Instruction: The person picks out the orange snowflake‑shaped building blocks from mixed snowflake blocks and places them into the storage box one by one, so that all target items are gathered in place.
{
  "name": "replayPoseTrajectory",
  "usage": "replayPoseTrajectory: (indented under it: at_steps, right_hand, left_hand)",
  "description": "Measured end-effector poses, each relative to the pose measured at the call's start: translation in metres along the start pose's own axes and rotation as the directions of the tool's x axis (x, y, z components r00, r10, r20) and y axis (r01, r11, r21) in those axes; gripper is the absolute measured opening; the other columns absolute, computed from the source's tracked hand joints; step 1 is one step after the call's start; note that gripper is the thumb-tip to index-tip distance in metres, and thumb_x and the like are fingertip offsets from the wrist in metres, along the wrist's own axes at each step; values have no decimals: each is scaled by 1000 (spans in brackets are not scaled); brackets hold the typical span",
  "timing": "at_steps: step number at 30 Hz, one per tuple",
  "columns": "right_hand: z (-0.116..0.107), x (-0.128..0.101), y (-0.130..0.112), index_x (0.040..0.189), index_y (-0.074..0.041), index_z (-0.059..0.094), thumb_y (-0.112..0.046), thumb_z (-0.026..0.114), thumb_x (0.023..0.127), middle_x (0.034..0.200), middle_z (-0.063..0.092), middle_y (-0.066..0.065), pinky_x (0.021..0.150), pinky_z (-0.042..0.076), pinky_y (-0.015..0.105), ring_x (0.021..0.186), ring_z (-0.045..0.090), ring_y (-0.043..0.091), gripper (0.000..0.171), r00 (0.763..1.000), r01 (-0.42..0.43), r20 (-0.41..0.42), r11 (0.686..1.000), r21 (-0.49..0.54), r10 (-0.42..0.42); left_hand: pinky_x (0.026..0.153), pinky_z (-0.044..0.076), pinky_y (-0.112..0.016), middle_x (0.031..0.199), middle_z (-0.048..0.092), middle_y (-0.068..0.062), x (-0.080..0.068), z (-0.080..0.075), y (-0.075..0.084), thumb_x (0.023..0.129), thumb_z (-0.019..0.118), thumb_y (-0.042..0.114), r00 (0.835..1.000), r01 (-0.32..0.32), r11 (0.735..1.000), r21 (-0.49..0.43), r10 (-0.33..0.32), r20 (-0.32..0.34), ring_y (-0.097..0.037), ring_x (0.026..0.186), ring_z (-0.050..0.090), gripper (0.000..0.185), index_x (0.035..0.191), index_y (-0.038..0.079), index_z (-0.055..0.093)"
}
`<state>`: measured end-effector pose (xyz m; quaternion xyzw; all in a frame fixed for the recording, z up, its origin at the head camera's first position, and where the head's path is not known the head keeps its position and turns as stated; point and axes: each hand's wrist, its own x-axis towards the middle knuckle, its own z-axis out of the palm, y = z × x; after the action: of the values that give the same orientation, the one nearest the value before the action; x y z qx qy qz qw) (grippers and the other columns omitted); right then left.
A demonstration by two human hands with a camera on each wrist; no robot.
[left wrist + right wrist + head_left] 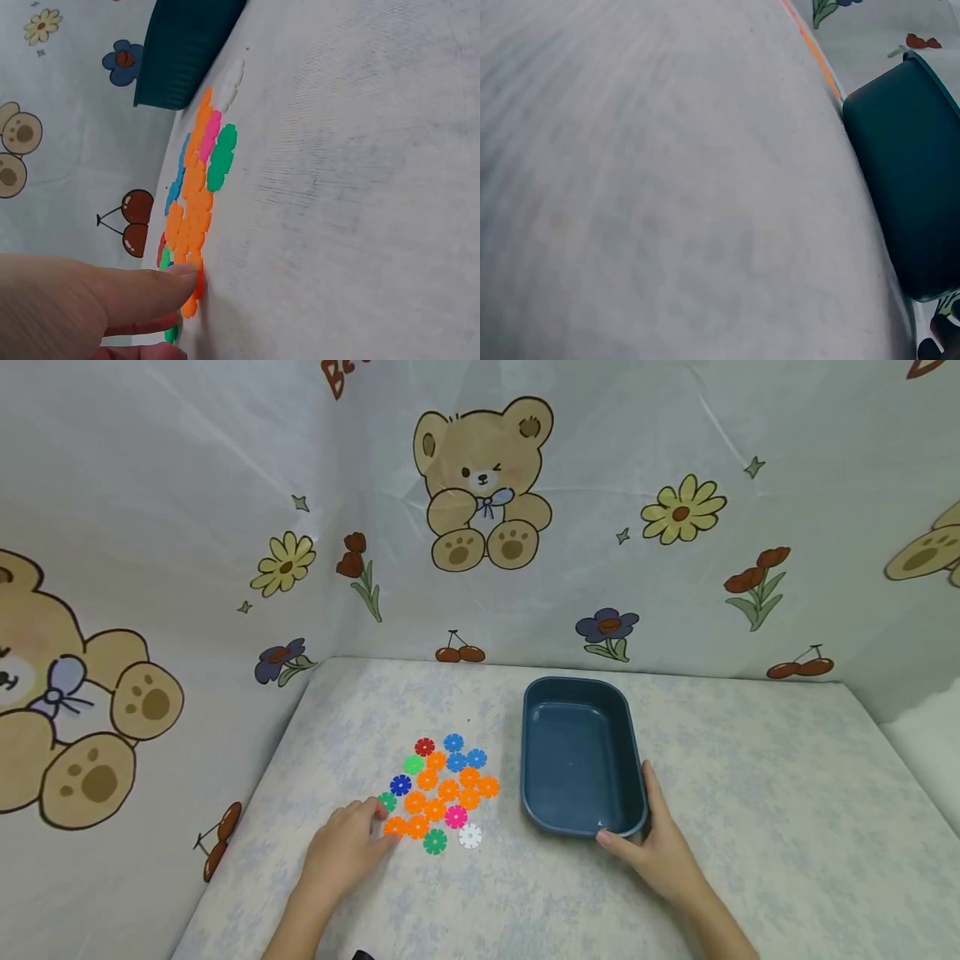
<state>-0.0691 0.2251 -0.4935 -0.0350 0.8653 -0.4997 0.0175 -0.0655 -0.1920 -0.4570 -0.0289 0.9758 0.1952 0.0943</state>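
The left hand, fingers apart, touches the discs on the surface beside the blue tray (the right hand grips its corner), where a hasty push could scatter them.

Both wrist views crop the blue tray; the head view, a black object.

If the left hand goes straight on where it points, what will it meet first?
The left hand would first meet the nearest green notched disc and the nearest orange notched disc; it may be touching both. The dark blue notched disc probably follows, though depth is unclear.
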Motion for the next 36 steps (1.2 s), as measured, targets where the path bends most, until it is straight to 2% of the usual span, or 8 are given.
replayPoseTrajectory:
  at_steps: [1, 5, 9, 11, 18, 27, 31, 36]
  right_hand:
    - [1, 0, 2, 157, -37, -11, -24, 82, 83, 167, -3, 12, 100, 15, -5, 152, 10, 42, 120, 1000, 8, -8, 1000, 26, -8]
    - [7, -1, 10, 158, -35, -8, -10, 81, 82, 167, -3, 15, 101, 20, -4, 153, 8, 16, 119, 998, 57, -37, 991, 119, -53]
    - [10, -1, 17, 158, -35, -7, -6, 81, 81, 168, -1, 15, 103, 20, -3, 145, 9, -9, 120, 995, 82, -61, 989, 119, -75]
    - [10, -1, 19, 158, -35, -7, -8, 81, 81, 168, -1, 14, 103, 20, -3, 148, 9, -5, 120, 995, 79, -63, 991, 109, -72]
    - [9, -1, 21, 158, -37, -6, -11, 81, 81, 168, 0, 11, 101, 20, -4, 153, 10, 27, 119, 997, 64, -59, 995, 78, -59]
    - [8, 1, 23, 159, -34, -6, -13, 83, 80, 168, 3, 5, 102, 19, -3, 153, 12, 22, 120, 996, 77, -58, 995, 65, -73]
    - [8, 2, 23, 158, -36, -5, -14, 84, 79, 168, 5, 8, 102, 18, -3, 153, 14, 21, 121, 995, 77, -66, 996, 47, -74]
    - [9, 2, 23, 158, -37, -5, -16, 84, 79, 168, 6, 6, 102, 18, -3, 152, 15, 26, 121, 996, 66, -67, 997, 38, -64]
  left_hand:
    - [64, 42, -31, 81, 57, 0, 1, 1, 0, 81, 80, 29, 1000, 0, 1000, -11, 0, 2, -18, 75, 48, 30, 103, 13, 65]
    - [63, 40, -30, 80, 55, 1, 3, 4, 0, 82, 80, 26, 1000, 4, 999, -52, -3, 13, -17, 74, 48, 27, 102, 14, 65]
    - [61, 40, -30, 80, 54, 0, 7, 7, 0, 83, 80, 25, 999, 21, 994, -105, -18, 36, -17, 71, 48, 26, 101, 15, 64]
    - [63, 42, -30, 81, 56, 0, 8, 8, -1, 83, 80, 24, 999, 32, 991, -128, -26, 43, -17, 73, 49, 25, 101, 16, 64]
    - [73, 48, -34, 90, 60, -1, 13, 8, 0, 84, 79, 20, 997, 47, 978, -203, -34, 68, -17, 81, 53, 21, 96, 14, 64]
    - [55, 34, -29, 72, 54, 3, 7, 3, 7, 88, 75, 19, 998, 32, 978, -205, -19, 63, -16, 60, 46, 20, 94, 20, 56]
    - [50, 35, -29, 76, 61, 5, 5, -5, 16, 92, 70, 19, 999, 35, 974, -222, -30, 28, -16, 54, 46, 13, 98, 23, 59]
    - [48, 38, -27, 89, 65, 3, 11, -16, 39, 94, 69, 19, 1000, -1, 930, -368, 2, 2, -17, 52, 44, 13, 105, 22, 63]
